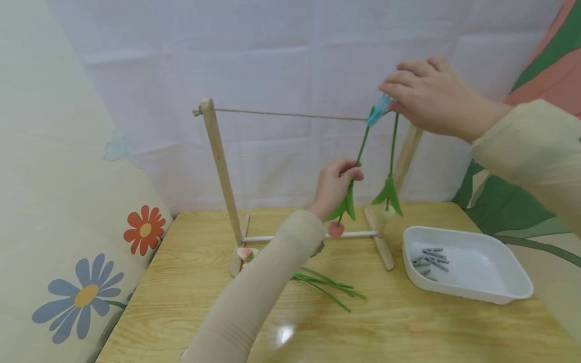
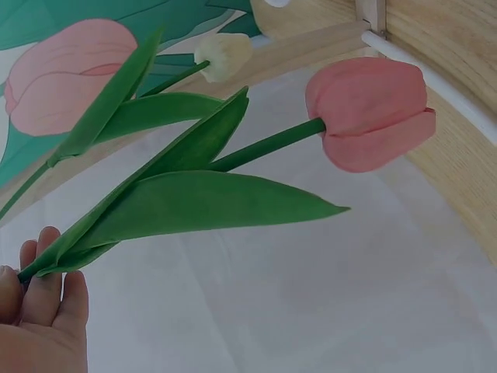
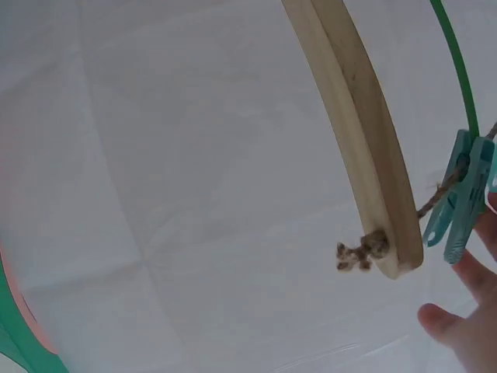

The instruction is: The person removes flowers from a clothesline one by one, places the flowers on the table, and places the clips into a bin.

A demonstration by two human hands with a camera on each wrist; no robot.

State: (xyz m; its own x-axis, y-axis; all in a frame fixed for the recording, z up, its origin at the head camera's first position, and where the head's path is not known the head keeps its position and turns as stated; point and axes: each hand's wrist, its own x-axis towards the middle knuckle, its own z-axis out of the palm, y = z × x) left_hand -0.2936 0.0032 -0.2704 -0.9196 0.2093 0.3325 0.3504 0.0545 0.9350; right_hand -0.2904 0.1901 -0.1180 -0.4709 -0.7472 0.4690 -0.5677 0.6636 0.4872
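Note:
In the head view, my left hand (image 1: 336,184) pinches the green stem of an upside-down artificial pink tulip (image 1: 336,230). The left wrist view shows its pink bloom (image 2: 371,114) and broad leaves close up. Higher up, my right hand (image 1: 436,98) holds a blue clothespin (image 1: 379,112) at the rope (image 1: 290,115), where the stem's top end meets it. Just to the right hangs a white tulip (image 1: 389,194), bloom downward. A blue-green clothespin (image 3: 466,190) grips a stem on the rope in the right wrist view, beside my fingers.
A wooden post (image 1: 220,171) supports the rope's left end. More tulips with green stems (image 1: 331,285) lie on the table (image 1: 386,333), partly behind my left arm. At right stands a white tray (image 1: 481,267) with several grey-looking clothespins (image 1: 433,258).

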